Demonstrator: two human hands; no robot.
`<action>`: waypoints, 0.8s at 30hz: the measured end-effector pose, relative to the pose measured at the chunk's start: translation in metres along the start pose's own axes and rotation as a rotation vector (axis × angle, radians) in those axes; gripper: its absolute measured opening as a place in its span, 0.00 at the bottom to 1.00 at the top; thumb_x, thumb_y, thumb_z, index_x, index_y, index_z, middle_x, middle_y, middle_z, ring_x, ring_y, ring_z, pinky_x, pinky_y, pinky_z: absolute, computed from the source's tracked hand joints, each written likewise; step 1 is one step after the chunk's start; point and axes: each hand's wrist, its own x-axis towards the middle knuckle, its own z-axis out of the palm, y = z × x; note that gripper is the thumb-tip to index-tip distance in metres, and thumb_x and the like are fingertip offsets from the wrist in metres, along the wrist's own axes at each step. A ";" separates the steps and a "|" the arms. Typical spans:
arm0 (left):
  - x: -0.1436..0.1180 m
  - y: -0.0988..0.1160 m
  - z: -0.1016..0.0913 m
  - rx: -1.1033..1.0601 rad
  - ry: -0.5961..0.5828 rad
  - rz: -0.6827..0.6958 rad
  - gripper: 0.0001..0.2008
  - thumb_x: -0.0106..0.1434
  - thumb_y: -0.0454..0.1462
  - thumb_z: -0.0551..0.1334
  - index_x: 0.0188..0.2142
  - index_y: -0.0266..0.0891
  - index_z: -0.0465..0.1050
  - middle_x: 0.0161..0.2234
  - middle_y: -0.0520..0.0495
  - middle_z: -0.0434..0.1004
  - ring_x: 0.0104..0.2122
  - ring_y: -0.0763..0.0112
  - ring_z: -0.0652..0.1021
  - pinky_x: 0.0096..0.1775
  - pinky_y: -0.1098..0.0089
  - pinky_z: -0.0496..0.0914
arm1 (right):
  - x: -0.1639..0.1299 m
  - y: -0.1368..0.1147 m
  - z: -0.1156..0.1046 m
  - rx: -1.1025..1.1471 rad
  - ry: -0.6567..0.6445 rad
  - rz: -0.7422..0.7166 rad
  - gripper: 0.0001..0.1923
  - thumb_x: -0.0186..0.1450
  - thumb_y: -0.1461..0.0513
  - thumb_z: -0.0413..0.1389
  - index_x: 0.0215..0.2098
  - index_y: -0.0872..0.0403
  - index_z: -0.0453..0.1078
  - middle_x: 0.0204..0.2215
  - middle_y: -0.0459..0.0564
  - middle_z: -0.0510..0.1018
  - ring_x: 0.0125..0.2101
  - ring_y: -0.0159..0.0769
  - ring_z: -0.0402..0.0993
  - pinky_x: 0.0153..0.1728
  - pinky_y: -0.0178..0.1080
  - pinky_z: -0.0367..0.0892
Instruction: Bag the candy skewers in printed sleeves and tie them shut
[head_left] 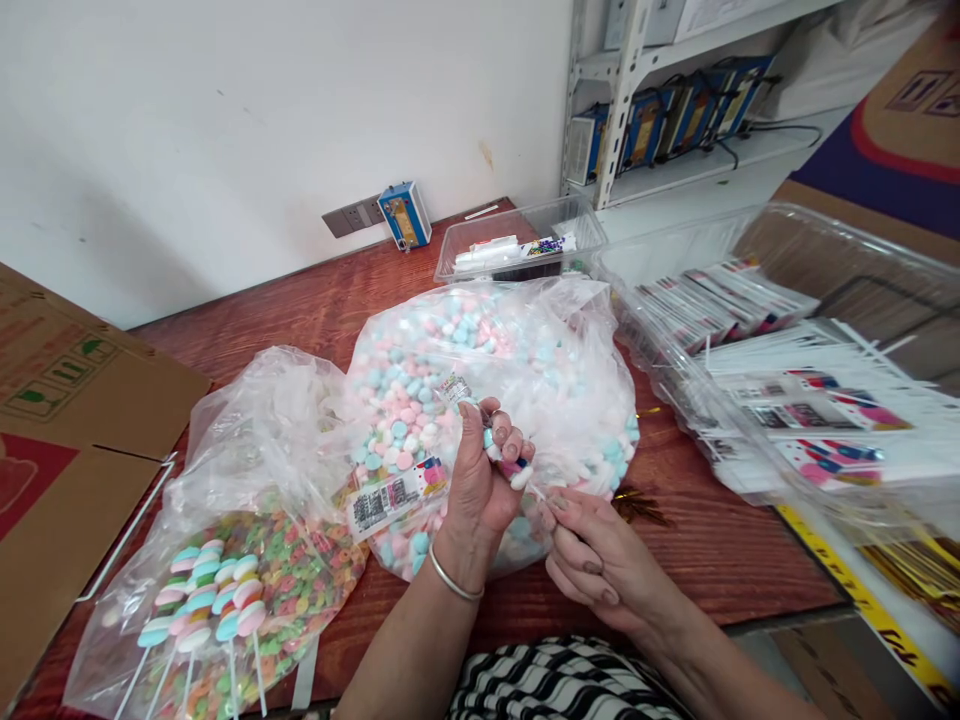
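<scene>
My left hand [484, 470] is raised over a big clear bag of pink, blue and white candy discs [450, 370], its fingers closed on a few candy discs threaded on a thin stick [517, 470]. A printed wrapper [394, 497] juts out from under this hand to the left. My right hand [592, 555] pinches the lower end of the same stick, just below and right of the left hand. A silver bangle circles my left wrist.
A second bag of small multicoloured sweets [292, 570] lies at the left with several finished candy sticks [202, 600] on it. A clear tray of printed wrappers [787, 390] sits right, a smaller clear box [517, 245] behind. Cardboard [67, 440] lies left.
</scene>
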 end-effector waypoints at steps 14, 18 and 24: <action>-0.009 -0.006 0.002 0.158 0.014 0.006 0.11 0.63 0.40 0.63 0.43 0.37 0.71 0.34 0.48 0.75 0.34 0.71 0.78 0.44 0.65 0.71 | 0.008 -0.007 -0.020 -1.507 0.464 -0.914 0.10 0.68 0.61 0.54 0.45 0.56 0.73 0.29 0.53 0.80 0.27 0.37 0.74 0.32 0.37 0.65; -0.011 -0.004 0.001 0.216 0.009 0.034 0.12 0.62 0.40 0.65 0.43 0.36 0.72 0.33 0.47 0.77 0.36 0.68 0.79 0.45 0.65 0.71 | 0.004 -0.009 -0.020 -1.398 0.401 -0.860 0.10 0.69 0.59 0.51 0.41 0.55 0.73 0.25 0.51 0.77 0.25 0.36 0.72 0.30 0.36 0.64; -0.011 -0.004 0.006 0.134 0.072 -0.010 0.10 0.63 0.42 0.64 0.37 0.36 0.72 0.30 0.49 0.76 0.32 0.71 0.78 0.49 0.61 0.72 | 0.002 -0.007 -0.005 -0.358 0.155 -0.210 0.18 0.65 0.47 0.55 0.30 0.53 0.66 0.14 0.34 0.54 0.13 0.23 0.44 0.12 0.29 0.45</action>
